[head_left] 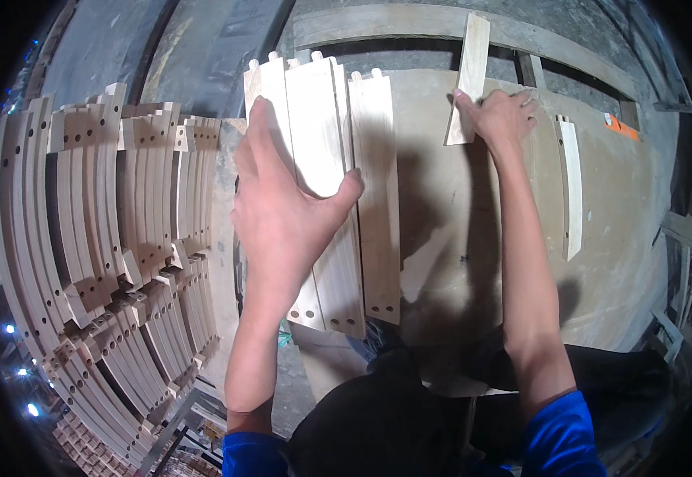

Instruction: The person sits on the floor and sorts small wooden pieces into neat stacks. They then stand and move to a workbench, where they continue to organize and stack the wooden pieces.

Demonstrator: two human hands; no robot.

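Currently left hand (pixel 282 215) lies flat, fingers spread, on a row of pale wooden slats (pixel 338 183) set side by side on the workbench (pixel 457 262); palm down, thumb splayed right across the middle slat, not gripping anything. Slats have dowel pegs at the far ends and drilled holes at the near ends. Right hand (pixel 501 115) is further out, fingers pinching the lower end of a short flat wood piece (pixel 468 75) that tilts up off the board edge. One curved wood part (pixel 572 187) lies alone to the right, well apart from both hands; small orange object (pixel 622 126) just beyond it. Left of the bench: big stack of curved drilled wooden parts (pixel 115 238), standing on edge, packed tight
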